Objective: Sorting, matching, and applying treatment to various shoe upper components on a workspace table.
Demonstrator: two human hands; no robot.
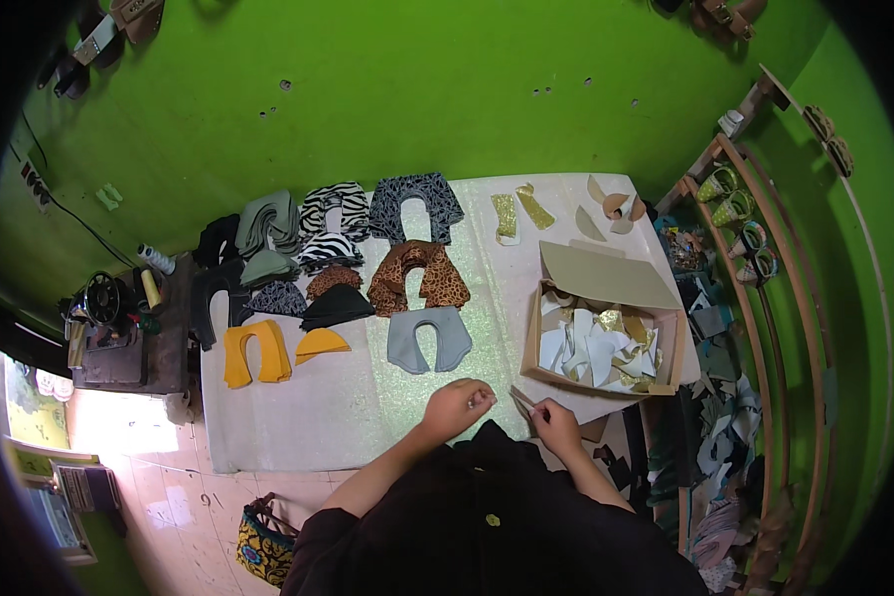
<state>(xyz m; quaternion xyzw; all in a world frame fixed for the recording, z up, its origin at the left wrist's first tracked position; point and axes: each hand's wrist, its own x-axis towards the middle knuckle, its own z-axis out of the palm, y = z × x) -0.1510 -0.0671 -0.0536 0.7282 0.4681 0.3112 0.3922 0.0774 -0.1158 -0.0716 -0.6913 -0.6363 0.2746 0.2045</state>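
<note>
Thin tan strip [520, 398] sits pinched in right hand [558, 425] fingers; left hand [457, 407] fingers curl together.

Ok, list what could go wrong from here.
1. The right hand holds a thin strip near the table edge; it could drop off.
2. The open box of cut pieces sits close by that hand; a nudge might spill it.
3. The left hand could brush the grey piece out of line.

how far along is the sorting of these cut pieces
Looks done: patterned and plain U-shaped fabric pieces lie in stacks on the white glittery sheet. In hand: the left hand and right hand hold a thin pale strip. Seemingly left: the open cardboard box of white and gold offcuts.
</note>
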